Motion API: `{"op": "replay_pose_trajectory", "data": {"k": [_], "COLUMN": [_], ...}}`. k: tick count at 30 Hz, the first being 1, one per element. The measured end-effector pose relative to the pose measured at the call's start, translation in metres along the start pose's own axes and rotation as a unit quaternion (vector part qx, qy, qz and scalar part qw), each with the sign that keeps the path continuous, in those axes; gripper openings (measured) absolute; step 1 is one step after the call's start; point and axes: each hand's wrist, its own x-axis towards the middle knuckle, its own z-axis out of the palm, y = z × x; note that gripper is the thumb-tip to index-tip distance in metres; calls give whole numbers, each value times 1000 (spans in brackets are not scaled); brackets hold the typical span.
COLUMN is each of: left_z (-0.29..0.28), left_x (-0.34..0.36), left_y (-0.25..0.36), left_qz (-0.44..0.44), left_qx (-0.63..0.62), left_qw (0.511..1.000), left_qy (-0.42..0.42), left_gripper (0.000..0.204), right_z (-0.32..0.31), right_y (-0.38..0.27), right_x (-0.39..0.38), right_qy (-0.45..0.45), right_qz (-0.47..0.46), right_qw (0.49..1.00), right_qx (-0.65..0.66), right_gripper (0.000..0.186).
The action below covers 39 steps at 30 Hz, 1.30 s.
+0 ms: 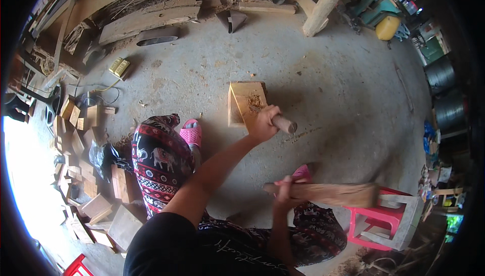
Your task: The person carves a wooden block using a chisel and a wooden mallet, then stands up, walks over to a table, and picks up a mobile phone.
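Observation:
A pale wooden block [237,105] stands on the concrete floor between my feet, with shavings on its top. My left hand [265,122] is closed round a round wooden handle [287,125] over the block; the tool's far end is hard to make out. Lower right, my right hand [284,195] is closed round the narrow end of a long, rough wooden club [343,193], which is slightly blurred and held off to the right of the block.
Cut wood pieces [91,185] and a black bag [101,160] lie at left, near a power strip [119,68] and cables. A red-framed stool [361,215] is at right. Boards [146,18], a post [326,8], a yellow container [386,28] and metal drums [442,104] line the edges.

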Motion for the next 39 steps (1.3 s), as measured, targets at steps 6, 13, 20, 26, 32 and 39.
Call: {"op": "replay_pose_trajectory", "data": {"k": [6,13,20,26,32,39], "left_z": [4,3,-2,-4,-10,-19], "left_x": [-13,-18,-24,-23,-22,-20], "left_y": [-12,-18,-22,-30,-32,-36], "left_qz": [11,27,15,18,22,89], "left_qx": [36,60,68,61,63,158], "left_qw": [999,996,994,993,995,983], "left_qy": [-28,-57,-78,-94,-80,-34], "left_gripper": [22,22,21,21,22,28], "right_z": [-5,3,-12,1,-7,10], "right_y": [13,21,31,40,12,36], "right_x": [-15,-19,-22,-27,-19,-25], "right_qy": [-54,46,-4,-113,-17,-127], "right_qz": [296,52,161,142,215,165], "right_qw": [952,996,987,969,976,966], "right_qx": [-56,-55,-5,-167,-37,-156], "right_gripper": [46,45,44,44,41,47]}}
